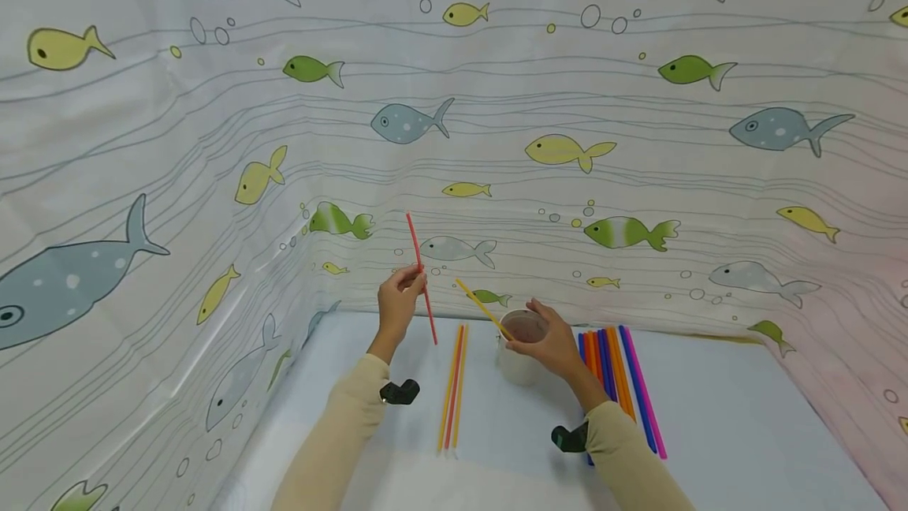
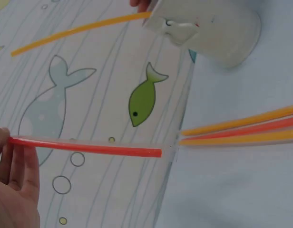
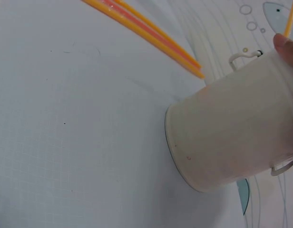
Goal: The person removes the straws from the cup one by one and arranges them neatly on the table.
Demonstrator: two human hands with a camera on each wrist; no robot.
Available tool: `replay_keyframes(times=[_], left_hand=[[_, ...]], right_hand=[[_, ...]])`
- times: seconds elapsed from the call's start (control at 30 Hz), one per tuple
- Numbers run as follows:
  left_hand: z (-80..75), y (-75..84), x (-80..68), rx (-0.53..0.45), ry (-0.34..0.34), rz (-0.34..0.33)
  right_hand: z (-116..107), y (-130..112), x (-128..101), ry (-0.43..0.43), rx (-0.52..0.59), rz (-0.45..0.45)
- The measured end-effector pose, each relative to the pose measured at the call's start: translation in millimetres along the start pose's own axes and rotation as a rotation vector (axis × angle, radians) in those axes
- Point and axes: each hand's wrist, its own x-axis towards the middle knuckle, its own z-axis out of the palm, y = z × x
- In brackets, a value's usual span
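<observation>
— Sleeves come first in our view, then the cup (image 1: 520, 353) on the table (image 1: 745, 416). Our right hand (image 1: 549, 345) wraps around the cup, which leans a little, with a yellow straw (image 1: 482, 307) already in it.

— And the red straw (image 1: 422, 278)?

— Our left hand (image 1: 399, 298) pinches it near the middle, in the air, left of the cup and apart from it. Three straws (image 1: 454, 385) lie flat just left of the cup, many more (image 1: 624, 385) right of it.

— How do we do it well?

— We think: keep the cup steady, lower the red straw's bottom end over the rim, and avoid knocking the yellow one.
</observation>
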Motion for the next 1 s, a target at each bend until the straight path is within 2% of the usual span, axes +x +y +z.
replay_keyframes(times=[0.37,0.7,1.0], left_hand=[[-9.6,-25.7,-18.5,0.077,-0.023,-0.095],[-12.7,-45.4,-35.3,0.030,-0.078,-0.211],[-14.8,-62.2,-53.9,-0.013,-0.120,-0.233]], right_hand=[[-0.6,-1.2,1.2,0.000,0.005,-0.006],[0.2,1.2,0.4,-0.002,-0.007,0.015],[0.2,1.5,1.0,-0.009,0.005,0.022]])
